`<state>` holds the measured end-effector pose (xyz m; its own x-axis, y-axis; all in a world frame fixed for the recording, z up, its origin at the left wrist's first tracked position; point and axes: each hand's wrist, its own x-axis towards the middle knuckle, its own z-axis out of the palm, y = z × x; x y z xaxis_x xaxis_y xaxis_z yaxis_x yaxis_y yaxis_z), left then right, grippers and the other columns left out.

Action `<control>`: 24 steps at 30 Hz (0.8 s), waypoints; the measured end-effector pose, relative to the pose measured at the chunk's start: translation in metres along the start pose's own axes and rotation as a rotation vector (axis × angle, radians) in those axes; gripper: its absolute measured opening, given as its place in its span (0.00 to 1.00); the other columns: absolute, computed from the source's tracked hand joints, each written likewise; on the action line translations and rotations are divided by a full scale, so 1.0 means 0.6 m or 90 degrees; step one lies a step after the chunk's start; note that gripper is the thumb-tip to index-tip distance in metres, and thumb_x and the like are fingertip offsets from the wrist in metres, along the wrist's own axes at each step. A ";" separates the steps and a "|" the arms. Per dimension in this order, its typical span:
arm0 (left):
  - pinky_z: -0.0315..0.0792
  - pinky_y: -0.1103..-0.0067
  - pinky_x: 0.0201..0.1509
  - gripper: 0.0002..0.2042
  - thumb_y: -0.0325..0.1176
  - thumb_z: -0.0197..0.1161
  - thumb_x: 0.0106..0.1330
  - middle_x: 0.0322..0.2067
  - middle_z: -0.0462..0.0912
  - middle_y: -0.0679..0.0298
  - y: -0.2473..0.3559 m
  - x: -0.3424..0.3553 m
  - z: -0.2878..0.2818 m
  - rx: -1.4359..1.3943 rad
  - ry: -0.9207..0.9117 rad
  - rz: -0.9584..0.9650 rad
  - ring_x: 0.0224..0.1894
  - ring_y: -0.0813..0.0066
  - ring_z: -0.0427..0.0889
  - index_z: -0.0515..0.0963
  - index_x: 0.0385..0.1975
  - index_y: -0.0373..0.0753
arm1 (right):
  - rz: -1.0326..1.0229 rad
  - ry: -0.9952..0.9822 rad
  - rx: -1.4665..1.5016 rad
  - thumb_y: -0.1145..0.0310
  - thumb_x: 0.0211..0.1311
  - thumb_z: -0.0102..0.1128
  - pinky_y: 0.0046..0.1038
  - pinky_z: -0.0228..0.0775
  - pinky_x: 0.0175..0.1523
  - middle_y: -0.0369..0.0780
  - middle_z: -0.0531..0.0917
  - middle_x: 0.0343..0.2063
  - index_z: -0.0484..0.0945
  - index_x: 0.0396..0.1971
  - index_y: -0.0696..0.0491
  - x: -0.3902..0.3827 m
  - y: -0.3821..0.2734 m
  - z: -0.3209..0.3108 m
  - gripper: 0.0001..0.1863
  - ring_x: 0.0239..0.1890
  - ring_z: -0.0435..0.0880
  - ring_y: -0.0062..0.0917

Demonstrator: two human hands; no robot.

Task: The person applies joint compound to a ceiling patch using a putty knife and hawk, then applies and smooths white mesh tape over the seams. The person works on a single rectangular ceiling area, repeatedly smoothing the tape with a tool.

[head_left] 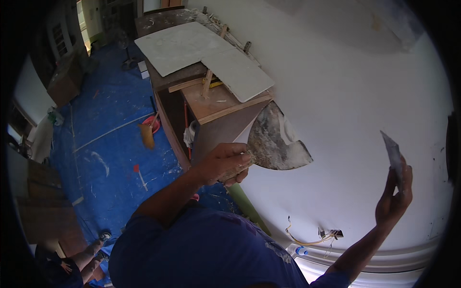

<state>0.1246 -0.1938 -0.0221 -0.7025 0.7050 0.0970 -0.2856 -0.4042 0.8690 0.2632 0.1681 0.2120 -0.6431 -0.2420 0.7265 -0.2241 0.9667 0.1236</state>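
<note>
My left hand grips the plaster-caked handle of a dark mortar board with a curved edge, its face smeared with pale compound. My right hand is raised at the right, closed on a flat metal scraper close against the white wall. Whether the blade touches the wall I cannot tell. Behind the mortar board is a wooden cabinet with white panels lying on top.
A blue sheet covers the floor, with a pink bucket and brush beside the cabinet. Loose wires come from the lower wall. Another person's legs show at lower left. A fan stands farther back.
</note>
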 end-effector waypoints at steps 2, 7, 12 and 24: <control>0.66 0.79 0.16 0.12 0.36 0.55 0.84 0.23 0.81 0.56 0.009 -0.006 0.015 -0.001 -0.017 -0.013 0.15 0.77 0.75 0.74 0.37 0.36 | -0.108 -0.011 0.217 0.90 0.63 0.59 0.34 0.77 0.48 0.46 0.88 0.57 0.80 0.64 0.49 -0.019 -0.079 0.148 0.31 0.46 0.86 0.38; 0.64 0.80 0.17 0.13 0.38 0.56 0.83 0.22 0.80 0.60 0.045 -0.053 0.004 0.041 0.056 -0.023 0.15 0.80 0.73 0.75 0.36 0.37 | -0.131 -0.125 0.347 0.91 0.49 0.59 0.35 0.76 0.46 0.44 0.86 0.58 0.81 0.65 0.43 0.005 -0.138 0.299 0.41 0.38 0.77 0.38; 0.66 0.80 0.16 0.10 0.40 0.58 0.81 0.23 0.80 0.63 0.145 -0.102 -0.071 0.166 0.333 0.074 0.17 0.79 0.75 0.77 0.45 0.38 | -0.027 -0.186 0.340 0.83 0.59 0.63 0.32 0.76 0.41 0.41 0.88 0.44 0.81 0.62 0.53 0.077 -0.128 0.417 0.28 0.32 0.76 0.30; 0.80 0.53 0.47 0.26 0.50 0.73 0.66 0.34 0.88 0.40 0.309 -0.046 -0.341 0.945 0.685 0.090 0.40 0.42 0.90 0.79 0.45 0.29 | 0.386 -0.297 0.744 0.67 0.69 0.75 0.23 0.63 0.29 0.38 0.86 0.31 0.79 0.49 0.61 0.246 -0.159 0.661 0.18 0.25 0.76 0.16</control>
<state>-0.0425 -0.4075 0.0370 -0.9017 -0.1606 0.4014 0.1281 0.7875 0.6028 -0.1006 0.0071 0.0393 -0.9885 -0.0442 0.1448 -0.1510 0.3570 -0.9218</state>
